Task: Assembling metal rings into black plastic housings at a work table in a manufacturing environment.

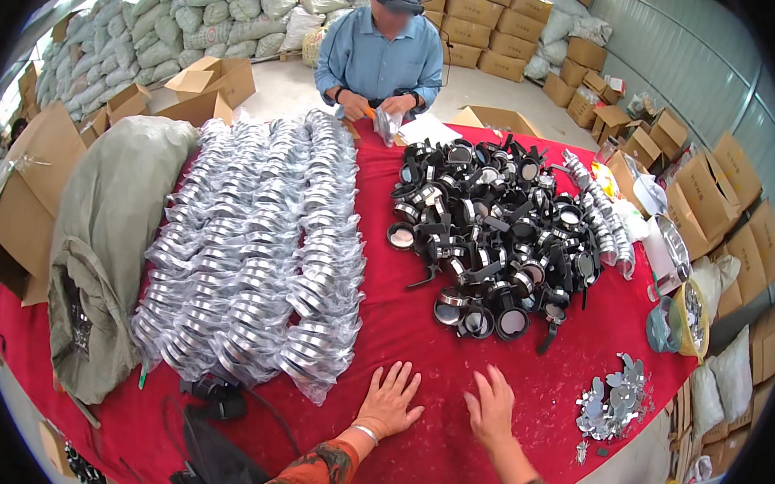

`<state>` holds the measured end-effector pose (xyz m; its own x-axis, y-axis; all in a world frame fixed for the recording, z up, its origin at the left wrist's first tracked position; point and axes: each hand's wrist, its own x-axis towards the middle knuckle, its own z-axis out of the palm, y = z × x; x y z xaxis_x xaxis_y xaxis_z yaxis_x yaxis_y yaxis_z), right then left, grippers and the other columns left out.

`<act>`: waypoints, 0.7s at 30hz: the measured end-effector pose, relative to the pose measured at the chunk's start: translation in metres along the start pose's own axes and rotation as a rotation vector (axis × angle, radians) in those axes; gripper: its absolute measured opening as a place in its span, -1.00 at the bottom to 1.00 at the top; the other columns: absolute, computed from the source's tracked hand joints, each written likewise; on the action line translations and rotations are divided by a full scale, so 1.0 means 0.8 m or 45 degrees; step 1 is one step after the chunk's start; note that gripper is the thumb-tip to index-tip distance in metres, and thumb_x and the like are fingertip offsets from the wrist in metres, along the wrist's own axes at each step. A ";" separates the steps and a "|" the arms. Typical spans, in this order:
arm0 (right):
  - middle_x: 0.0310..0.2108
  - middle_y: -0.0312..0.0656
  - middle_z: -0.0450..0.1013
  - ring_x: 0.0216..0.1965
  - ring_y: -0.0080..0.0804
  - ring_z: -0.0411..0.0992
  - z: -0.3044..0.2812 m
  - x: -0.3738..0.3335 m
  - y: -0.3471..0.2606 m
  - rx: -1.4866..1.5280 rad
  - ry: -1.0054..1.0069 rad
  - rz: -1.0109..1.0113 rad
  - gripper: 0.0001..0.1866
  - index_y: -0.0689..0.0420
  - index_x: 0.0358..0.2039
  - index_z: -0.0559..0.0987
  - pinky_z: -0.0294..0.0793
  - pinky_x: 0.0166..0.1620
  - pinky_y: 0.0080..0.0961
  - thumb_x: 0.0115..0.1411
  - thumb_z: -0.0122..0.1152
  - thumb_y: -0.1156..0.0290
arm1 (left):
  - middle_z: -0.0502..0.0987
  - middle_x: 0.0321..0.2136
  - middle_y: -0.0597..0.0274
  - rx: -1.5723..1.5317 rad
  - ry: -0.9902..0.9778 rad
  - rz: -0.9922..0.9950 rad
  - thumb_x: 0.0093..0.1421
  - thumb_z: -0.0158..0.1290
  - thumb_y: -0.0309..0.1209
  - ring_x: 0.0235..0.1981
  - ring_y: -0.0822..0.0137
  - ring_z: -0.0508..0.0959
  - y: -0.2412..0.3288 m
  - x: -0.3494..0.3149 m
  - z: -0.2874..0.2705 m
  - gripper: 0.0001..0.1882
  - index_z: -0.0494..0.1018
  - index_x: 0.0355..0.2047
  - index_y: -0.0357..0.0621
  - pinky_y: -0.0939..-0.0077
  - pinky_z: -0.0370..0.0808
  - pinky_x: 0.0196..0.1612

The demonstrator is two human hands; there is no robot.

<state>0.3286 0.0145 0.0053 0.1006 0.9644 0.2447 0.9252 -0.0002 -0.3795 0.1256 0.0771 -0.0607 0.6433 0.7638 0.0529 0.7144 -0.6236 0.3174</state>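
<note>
Black round parts (494,235), heaped beyond right fingers (496,389), near, apart

Rings (306,304) shiny mtl; wrap (312,388) glossy plstc; tblcloth (556,385) matt.

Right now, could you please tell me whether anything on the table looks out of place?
Perhaps the metal pieces right of the right hand: they lie in a scattered heap, unlike the wrapped rings in rows.

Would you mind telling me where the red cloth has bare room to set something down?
The red cloth is bare between the right hand and the metal scraps, and in a strip between the wrapped rings and black pile. It's crowded at the rings and pile.
</note>
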 end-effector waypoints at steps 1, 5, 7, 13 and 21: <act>0.12 0.13 0.19 0.15 0.09 0.15 0.002 -0.040 0.010 -0.068 -0.013 0.177 -0.46 0.19 0.05 0.36 0.13 0.12 -0.08 0.05 0.20 0.27 | 0.09 0.24 0.01 0.007 0.010 0.000 0.10 -0.06 0.05 0.28 0.08 0.02 0.003 0.000 -0.001 -0.28 0.20 0.19 -0.07 -0.01 -0.11 0.26; 0.21 0.14 0.05 0.25 0.10 -0.03 0.065 -0.134 0.032 -0.308 -0.078 0.343 -0.36 0.23 0.12 0.28 -0.07 0.23 0.04 0.11 0.11 0.12 | 0.05 0.26 0.02 0.048 0.008 0.023 0.10 -0.06 0.05 0.30 0.09 -0.01 0.006 -0.001 -0.002 -0.27 0.18 0.20 -0.06 -0.01 -0.12 0.27; 0.22 0.12 0.04 0.27 0.06 -0.05 0.064 -0.130 0.027 -0.295 -0.053 0.365 -0.36 0.20 0.13 0.27 -0.10 0.25 0.03 0.12 0.10 0.11 | 0.04 0.26 0.03 0.063 0.008 0.025 0.10 -0.05 0.05 0.30 0.09 -0.02 0.008 -0.003 -0.005 -0.27 0.16 0.21 -0.05 -0.02 -0.12 0.27; 0.22 0.08 0.06 0.27 0.01 -0.04 0.066 -0.130 0.028 -0.287 0.006 0.345 -0.38 0.18 0.13 0.27 -0.11 0.26 0.01 0.13 0.09 0.12 | 0.01 0.26 -0.05 -0.163 -0.264 0.012 0.12 0.00 -0.08 0.30 0.00 -0.04 0.059 -0.089 -0.026 -0.37 0.25 0.14 -0.14 -0.07 -0.05 0.25; 0.23 0.05 0.07 0.27 -0.02 -0.02 0.072 -0.142 0.026 -0.333 -0.004 0.329 -0.41 0.17 0.14 0.27 -0.08 0.25 -0.03 0.16 0.04 0.12 | 0.50 -0.15 -0.02 -1.012 -0.169 -0.296 0.13 0.03 -0.26 -0.10 0.07 0.50 0.034 -0.287 -0.109 -0.62 0.44 -0.08 -0.20 0.33 0.43 -0.04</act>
<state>0.3149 -0.0796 -0.0820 0.3421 0.9246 0.1678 0.9318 -0.3108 -0.1875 -0.0264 -0.1008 0.0188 0.5663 0.8013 -0.1927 0.4580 -0.1116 0.8819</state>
